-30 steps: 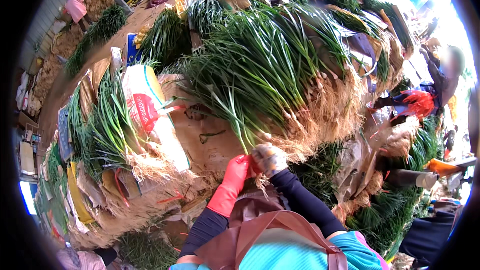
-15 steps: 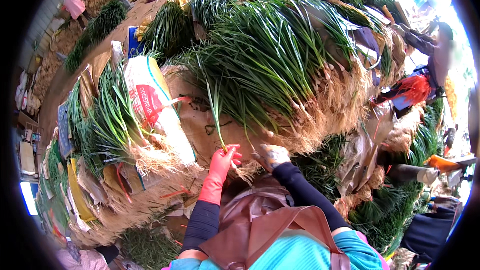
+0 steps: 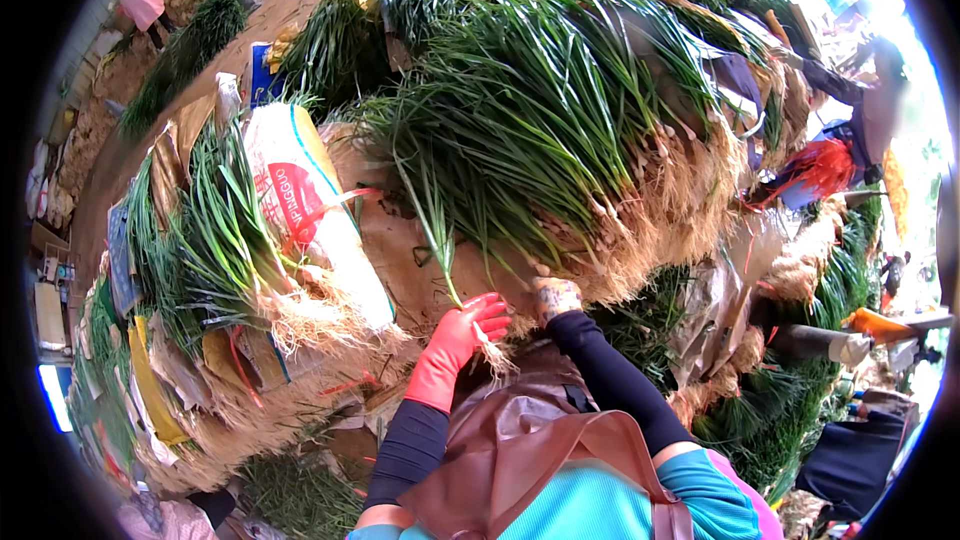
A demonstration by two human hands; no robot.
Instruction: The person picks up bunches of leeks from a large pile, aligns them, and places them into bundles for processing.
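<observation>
Amid heaped green onions [image 3: 560, 130], a red-gloved left hand [image 3: 462, 335] pinches one green onion stalk [image 3: 440, 240] near its roots. The right hand [image 3: 553, 295] rests curled against the pile's roots; its grip is unclear. A white sack [image 3: 310, 210] lies to the left.

A white printed sack [image 3: 318, 225] lies beside an orange net bag [image 3: 826, 166].

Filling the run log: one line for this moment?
left hand: red glove, gripping green onion | right hand: at onion pile roots
</observation>
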